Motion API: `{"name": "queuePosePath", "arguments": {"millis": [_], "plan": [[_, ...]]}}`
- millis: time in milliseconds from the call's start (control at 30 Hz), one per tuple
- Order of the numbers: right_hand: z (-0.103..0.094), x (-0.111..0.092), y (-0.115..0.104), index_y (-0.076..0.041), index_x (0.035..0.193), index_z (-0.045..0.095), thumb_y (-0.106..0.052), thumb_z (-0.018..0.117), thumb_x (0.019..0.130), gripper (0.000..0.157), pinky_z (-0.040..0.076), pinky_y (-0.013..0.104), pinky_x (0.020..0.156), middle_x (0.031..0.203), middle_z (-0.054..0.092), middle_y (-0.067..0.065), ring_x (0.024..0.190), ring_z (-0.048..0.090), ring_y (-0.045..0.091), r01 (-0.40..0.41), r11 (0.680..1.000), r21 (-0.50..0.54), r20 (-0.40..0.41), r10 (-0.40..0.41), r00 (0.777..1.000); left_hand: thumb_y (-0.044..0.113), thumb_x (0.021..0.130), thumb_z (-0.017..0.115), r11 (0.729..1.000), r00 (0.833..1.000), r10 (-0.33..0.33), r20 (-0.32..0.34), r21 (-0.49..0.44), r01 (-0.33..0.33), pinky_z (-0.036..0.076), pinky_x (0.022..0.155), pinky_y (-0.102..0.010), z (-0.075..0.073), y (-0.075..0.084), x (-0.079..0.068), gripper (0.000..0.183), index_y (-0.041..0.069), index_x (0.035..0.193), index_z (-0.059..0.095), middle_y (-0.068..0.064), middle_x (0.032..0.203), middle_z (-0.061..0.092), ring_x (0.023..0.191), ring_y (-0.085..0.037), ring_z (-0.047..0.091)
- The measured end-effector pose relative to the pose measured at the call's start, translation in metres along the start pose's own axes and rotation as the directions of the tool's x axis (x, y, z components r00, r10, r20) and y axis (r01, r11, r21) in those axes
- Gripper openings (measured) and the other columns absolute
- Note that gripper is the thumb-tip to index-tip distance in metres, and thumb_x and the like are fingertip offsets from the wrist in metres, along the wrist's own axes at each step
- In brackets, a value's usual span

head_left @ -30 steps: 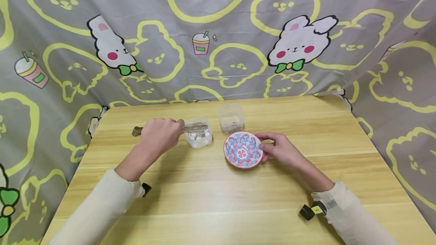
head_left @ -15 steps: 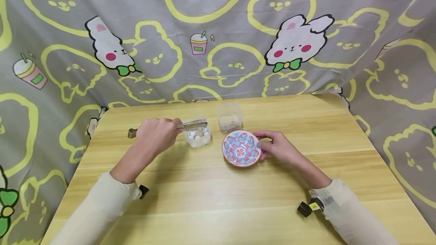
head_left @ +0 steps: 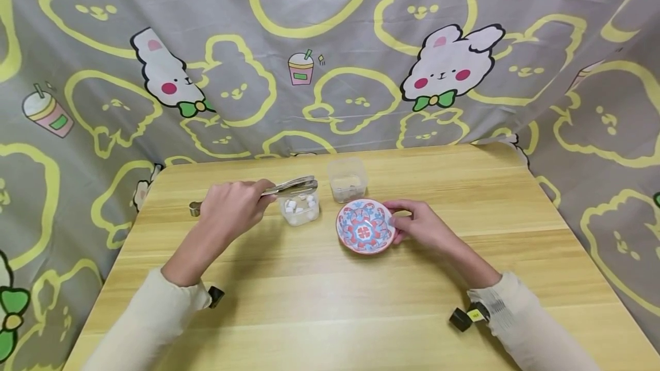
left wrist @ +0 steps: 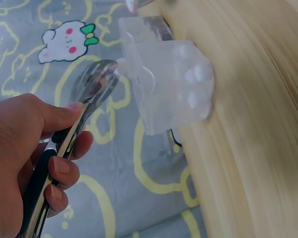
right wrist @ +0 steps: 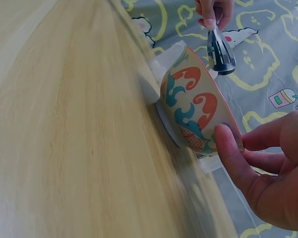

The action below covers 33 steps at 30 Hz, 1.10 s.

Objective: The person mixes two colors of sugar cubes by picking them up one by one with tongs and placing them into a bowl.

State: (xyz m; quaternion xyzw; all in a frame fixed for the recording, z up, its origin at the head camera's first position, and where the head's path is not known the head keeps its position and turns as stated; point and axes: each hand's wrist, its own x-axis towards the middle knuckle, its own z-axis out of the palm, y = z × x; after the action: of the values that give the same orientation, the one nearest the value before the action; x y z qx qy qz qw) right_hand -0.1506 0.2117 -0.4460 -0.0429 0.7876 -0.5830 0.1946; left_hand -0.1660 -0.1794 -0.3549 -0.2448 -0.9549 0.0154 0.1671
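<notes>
In the head view my left hand (head_left: pixel 229 210) grips metal tongs (head_left: pixel 295 187), their tips above a clear plastic container (head_left: pixel 298 221) of small white pieces (head_left: pixel 291 205). The left wrist view shows the thumb and fingers wrapped round the tongs' dark handle. A pale bit (left wrist: pixel 122 66) appears at the tong tips; whether they pinch it, I cannot tell. My right hand (head_left: pixel 420 225) holds the rim of a red-and-blue patterned bowl (head_left: pixel 364 229) between thumb and fingers. That bowl stands on the table, and its visible inside has nothing in it.
A second clear container (head_left: pixel 348 176) stands behind the bowl, with something indistinct at its bottom. The wooden table (head_left: pixel 330 308) reaches back to a grey patterned curtain (head_left: pixel 350 107), which also hangs at both sides.
The tongs have risen slightly out of the container of white pieces, and my left hand has shifted a little left. My right hand stays on the bowl.
</notes>
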Motion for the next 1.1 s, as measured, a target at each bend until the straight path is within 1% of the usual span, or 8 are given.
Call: {"name": "queuePosePath", "arguments": {"millis": [233,333,500,600,667,800,967,1100], "plan": [[0.001,0.001,-0.001,0.008,0.148,0.048,-0.003,0.059,0.099,0.051,0.063,0.035,0.069,0.129,0.064,0.034,0.068,0.071,0.019,0.011,1.0,0.013,0.002,-0.011,1.0,0.04,0.098,0.07,1.0,0.998,0.005,-0.066,-0.019,-0.007,0.022,0.038,-0.029,-0.003,0.009,0.0,0.022,0.024,0.112,0.077,0.003,0.059,0.066,0.041,-0.014,0.044],[0.001,0.0,-0.002,0.008,0.148,0.048,-0.002,0.059,0.099,0.051,0.063,0.034,0.069,0.128,0.065,0.034,0.068,0.071,0.018,0.011,1.0,0.014,0.002,-0.011,1.0,0.041,0.098,0.07,0.999,0.997,0.013,-0.079,-0.033,-0.015,0.022,0.038,-0.028,-0.004,0.015,-0.001,0.023,0.025,0.112,0.077,0.004,0.057,0.064,0.041,-0.014,0.044],[0.002,0.0,-0.003,0.009,0.148,0.049,-0.002,0.059,0.1,0.05,0.063,0.034,0.069,0.127,0.065,0.034,0.068,0.071,0.018,0.018,1.0,0.021,0.007,-0.019,1.0,0.042,0.097,0.07,0.998,0.993,0.046,-0.11,-0.04,-0.051,0.022,0.039,-0.028,-0.003,0.025,-0.001,0.022,0.026,0.111,0.077,0.006,0.057,0.062,0.041,-0.012,0.042],[0.003,-0.001,-0.004,0.009,0.147,0.049,-0.001,0.058,0.1,0.05,0.064,0.035,0.069,0.126,0.065,0.034,0.069,0.071,0.018,0.024,0.999,0.024,0.009,-0.024,1.0,0.041,0.097,0.071,0.996,0.989,0.072,-0.129,-0.045,-0.078,0.019,0.039,-0.026,-0.001,0.03,-0.001,0.021,0.026,0.111,0.077,0.007,0.056,0.06,0.04,-0.011,0.039],[0.004,-0.001,-0.004,0.009,0.147,0.049,-0.001,0.058,0.1,0.049,0.064,0.035,0.07,0.126,0.065,0.034,0.07,0.071,0.018,0.024,0.999,0.025,0.01,-0.024,1.0,0.041,0.097,0.071,0.994,0.987,0.085,-0.133,-0.05,-0.093,0.017,0.039,-0.025,0.001,0.035,-0.001,0.022,0.025,0.111,0.077,0.007,0.055,0.06,0.04,-0.009,0.037],[0.005,-0.003,-0.005,0.009,0.147,0.049,-0.001,0.058,0.1,0.048,0.064,0.035,0.07,0.128,0.064,0.034,0.071,0.071,0.019,0.025,0.999,0.028,0.01,-0.025,1.0,0.042,0.098,0.07,0.992,0.988,0.101,-0.117,-0.066,-0.109,0.014,0.04,-0.024,0.007,0.044,-0.001,0.023,0.026,0.112,0.077,0.008,0.055,0.059,0.04,-0.007,0.032],[0.004,-0.006,-0.004,0.009,0.147,0.05,-0.001,0.058,0.1,0.049,0.064,0.035,0.069,0.131,0.063,0.034,0.07,0.071,0.02,0.025,1.0,0.008,-0.003,-0.025,1.0,0.044,0.096,0.072,0.99,0.988,0.112,-0.107,-0.072,-0.12,0.014,0.041,-0.023,0.014,0.053,0.0,0.023,0.028,0.112,0.077,0.009,0.057,0.061,0.041,-0.007,0.032],[0.003,-0.006,-0.004,0.009,0.147,0.049,-0.002,0.058,0.1,0.049,0.064,0.036,0.069,0.131,0.063,0.034,0.07,0.072,0.021,0.023,1.0,-0.005,-0.006,-0.023,1.0,0.045,0.095,0.074,0.988,0.986,0.129,-0.109,-0.065,-0.137,0.012,0.041,-0.022,0.02,0.058,0.001,0.023,0.029,0.11,0.077,0.01,0.06,0.064,0.041,-0.007,0.037]]}}
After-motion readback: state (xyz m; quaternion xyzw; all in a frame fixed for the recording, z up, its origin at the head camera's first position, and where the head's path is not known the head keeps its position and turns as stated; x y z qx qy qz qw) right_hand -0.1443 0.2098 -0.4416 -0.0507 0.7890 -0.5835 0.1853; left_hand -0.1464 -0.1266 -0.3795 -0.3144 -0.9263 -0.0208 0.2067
